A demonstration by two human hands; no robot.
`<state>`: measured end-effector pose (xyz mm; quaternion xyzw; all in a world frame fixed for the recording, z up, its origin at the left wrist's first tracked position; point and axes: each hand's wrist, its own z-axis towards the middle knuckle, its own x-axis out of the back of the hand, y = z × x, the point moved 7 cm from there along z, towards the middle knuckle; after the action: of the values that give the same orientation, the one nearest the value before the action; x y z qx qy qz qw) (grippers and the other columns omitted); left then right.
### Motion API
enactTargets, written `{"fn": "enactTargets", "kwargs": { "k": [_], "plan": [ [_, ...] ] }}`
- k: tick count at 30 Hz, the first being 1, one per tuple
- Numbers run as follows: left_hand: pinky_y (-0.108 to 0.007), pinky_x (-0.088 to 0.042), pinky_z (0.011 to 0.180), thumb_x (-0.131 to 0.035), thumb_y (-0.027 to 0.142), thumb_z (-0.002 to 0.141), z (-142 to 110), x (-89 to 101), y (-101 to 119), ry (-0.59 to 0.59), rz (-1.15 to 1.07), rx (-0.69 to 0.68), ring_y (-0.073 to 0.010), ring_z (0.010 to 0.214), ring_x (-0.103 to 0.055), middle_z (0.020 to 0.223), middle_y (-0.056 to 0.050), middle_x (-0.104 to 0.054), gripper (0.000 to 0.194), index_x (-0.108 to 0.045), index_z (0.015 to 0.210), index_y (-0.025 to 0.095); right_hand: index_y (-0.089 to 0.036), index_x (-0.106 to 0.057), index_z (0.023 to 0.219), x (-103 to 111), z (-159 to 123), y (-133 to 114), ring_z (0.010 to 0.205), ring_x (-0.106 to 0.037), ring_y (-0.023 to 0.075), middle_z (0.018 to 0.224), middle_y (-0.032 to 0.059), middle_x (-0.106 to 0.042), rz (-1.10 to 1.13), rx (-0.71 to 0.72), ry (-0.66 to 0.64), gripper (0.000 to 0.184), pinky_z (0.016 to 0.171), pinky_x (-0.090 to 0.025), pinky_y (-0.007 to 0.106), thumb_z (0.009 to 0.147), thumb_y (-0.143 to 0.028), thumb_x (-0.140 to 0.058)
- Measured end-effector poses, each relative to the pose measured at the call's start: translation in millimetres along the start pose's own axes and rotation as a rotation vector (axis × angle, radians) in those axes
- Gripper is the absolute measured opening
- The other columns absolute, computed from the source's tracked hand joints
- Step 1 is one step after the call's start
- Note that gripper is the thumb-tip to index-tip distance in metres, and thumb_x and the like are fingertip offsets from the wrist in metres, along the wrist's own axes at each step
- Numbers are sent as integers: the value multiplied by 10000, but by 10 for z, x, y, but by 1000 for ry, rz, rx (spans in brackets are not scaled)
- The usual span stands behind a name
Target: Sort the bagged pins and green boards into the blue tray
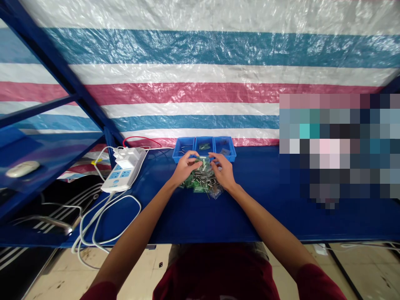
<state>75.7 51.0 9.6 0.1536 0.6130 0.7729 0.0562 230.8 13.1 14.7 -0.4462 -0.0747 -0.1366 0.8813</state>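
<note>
A heap of small green circuit boards with metal pins lies on the blue table, in front of three blue trays. My left hand and my right hand rest on top of the heap, fingers curled and meeting at its far edge. The fingertips pinch at small pieces there; what exactly they hold is too small to tell. One tray has a small green part in it.
A white power strip with a plug and white cables lies at the left of the table. A white mouse sits on a blue side shelf. A striped tarpaulin hangs behind. A blurred area lies at the right.
</note>
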Motion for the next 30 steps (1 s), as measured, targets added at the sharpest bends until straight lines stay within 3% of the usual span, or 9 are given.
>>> {"fn": "enactTargets", "kwargs": {
  "k": [3,6,9,15,21,23,27,29,30],
  "plan": [
    [-197,-404,545,-760,375,695,5,-5,-47,17,-137,35,-82,497,-502,579,76,-549,442,-478,997,219,-248,-645,1120,-25,0,-59,919,-621,177,1209,90,-578,-94,105,-35,274,755,-555,312,915,-310,-474],
    [-203,-416,530,-775,376,687,0,-48,-70,-20,-219,73,-77,487,-512,595,51,-569,372,-529,896,191,-235,-682,1002,-36,-2,-63,976,-620,191,1140,84,-614,-144,146,-43,232,842,-541,338,921,-298,-474],
    [-205,-413,513,-792,360,668,-11,-77,-74,-47,-320,125,-72,478,-512,596,36,-564,337,-588,852,165,-243,-673,1038,-55,-6,-68,1065,-601,197,1124,68,-637,-167,177,-80,259,956,-491,370,923,-243,-441],
    [-195,-377,459,-798,402,659,-13,-102,-85,-63,-390,180,-72,465,-507,615,14,-583,398,-645,924,147,-228,-667,1030,-48,2,-80,1045,-611,199,1106,77,-654,-130,164,-76,220,924,-498,355,899,-276,-497],
    [-204,-239,387,-593,606,788,-8,56,-27,128,-109,67,-61,379,-358,460,39,-447,471,-638,763,138,-189,-654,875,54,31,81,714,-620,162,821,35,-674,30,-136,28,263,647,-513,277,878,-414,-517],
    [-212,-261,408,-564,593,809,-17,155,25,222,20,6,-67,397,-351,454,40,-419,468,-627,696,144,-182,-645,819,28,39,130,596,-569,132,709,5,-636,125,-207,-38,276,557,-479,252,843,-442,-554],
    [-221,-305,451,-540,523,836,-36,312,85,340,233,-51,-85,429,-375,468,34,-437,413,-623,669,155,-181,-640,739,-151,23,222,382,-427,81,487,-58,-496,297,-353,-301,279,381,-360,215,756,-460,-653],
    [-222,-320,473,-527,486,849,-39,352,98,360,327,-65,-92,444,-399,480,30,-461,387,-628,669,159,-178,-636,757,-169,22,301,331,-422,86,434,-71,-465,394,-465,-272,299,340,-347,218,732,-473,-681],
    [-223,-328,485,-519,470,856,-40,366,105,367,370,-73,-94,450,-410,483,29,-469,379,-629,667,160,-175,-634,800,-141,31,345,344,-474,104,446,-61,-497,454,-516,-185,317,348,-385,226,732,-480,-684]
  ]
}}
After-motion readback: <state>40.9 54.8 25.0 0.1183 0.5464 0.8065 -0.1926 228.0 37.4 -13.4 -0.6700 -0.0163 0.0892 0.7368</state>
